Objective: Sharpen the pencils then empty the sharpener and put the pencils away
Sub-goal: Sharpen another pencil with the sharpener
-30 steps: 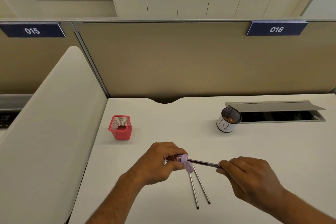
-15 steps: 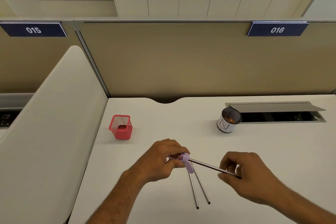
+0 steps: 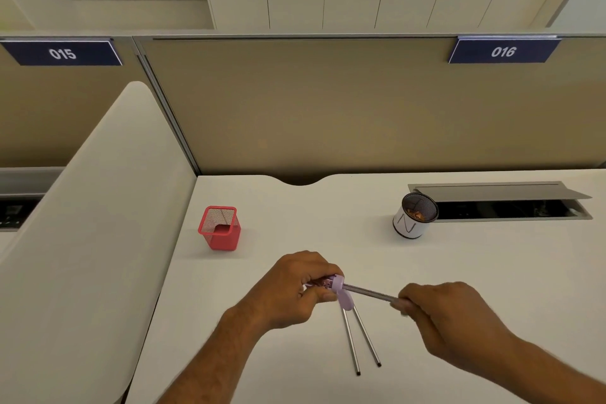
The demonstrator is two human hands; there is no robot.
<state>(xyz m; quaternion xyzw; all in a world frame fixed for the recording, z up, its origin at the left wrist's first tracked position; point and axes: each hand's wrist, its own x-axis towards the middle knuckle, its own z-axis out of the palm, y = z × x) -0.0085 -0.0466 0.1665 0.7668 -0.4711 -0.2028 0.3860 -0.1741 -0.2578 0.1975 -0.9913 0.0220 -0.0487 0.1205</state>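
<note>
My left hand (image 3: 295, 289) grips a small lilac sharpener (image 3: 339, 289) just above the white desk (image 3: 492, 272). A dark pencil (image 3: 370, 292) sticks out of it to the right, its tip inside the sharpener. My right hand (image 3: 449, 321) pinches the pencil's far end with curled fingers. Two more dark pencils (image 3: 360, 338) lie on the desk below the sharpener, side by side and fanning toward me. A red mesh holder (image 3: 220, 228) stands at the back left. A white cup with a dark mesh rim (image 3: 414, 215) stands at the back right, holding what look like brownish shavings.
An open grey cable hatch (image 3: 501, 203) is set in the desk behind the cup. A beige partition (image 3: 360, 108) closes the back, and a white side panel (image 3: 82, 239) borders the desk on the left.
My right hand slid back along the pencil and regripped it, rolling it in the sharpener. The left hand and sharpener stayed in place.
</note>
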